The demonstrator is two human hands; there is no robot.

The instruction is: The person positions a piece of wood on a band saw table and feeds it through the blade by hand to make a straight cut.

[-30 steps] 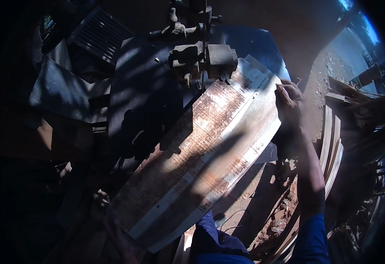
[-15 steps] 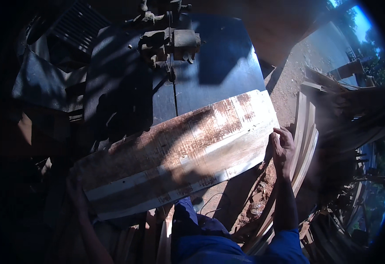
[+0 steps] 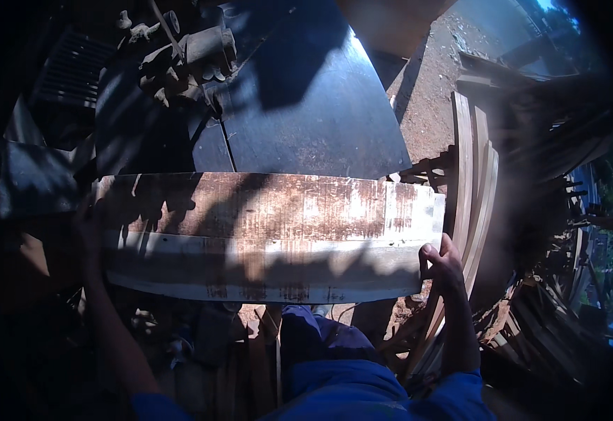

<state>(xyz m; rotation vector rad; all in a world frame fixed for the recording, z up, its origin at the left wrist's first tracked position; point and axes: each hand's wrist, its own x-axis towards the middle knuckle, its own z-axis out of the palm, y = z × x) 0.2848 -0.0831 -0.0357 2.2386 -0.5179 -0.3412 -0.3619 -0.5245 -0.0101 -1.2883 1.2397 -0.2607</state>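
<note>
Right now my right hand [image 3: 441, 265] grips the end of the wide, worn board [image 3: 271, 235], held level across the near edge of the saw desk [image 3: 306, 119]. My left hand [image 3: 90, 231] sits in shadow, so I cannot tell its hold. If that side slips, the board could tip toward the blade guide [image 3: 187, 63].

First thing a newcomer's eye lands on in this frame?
The wide worn board, brown with pale bands, lying crosswise in the middle of the view in patchy sun. The right hand grips its right end and the left hand, deep in shadow, is at its left end. Behind it lies the dark saw table with the blade guide at upper left, and curved wooden strips are stacked to the right.
</note>
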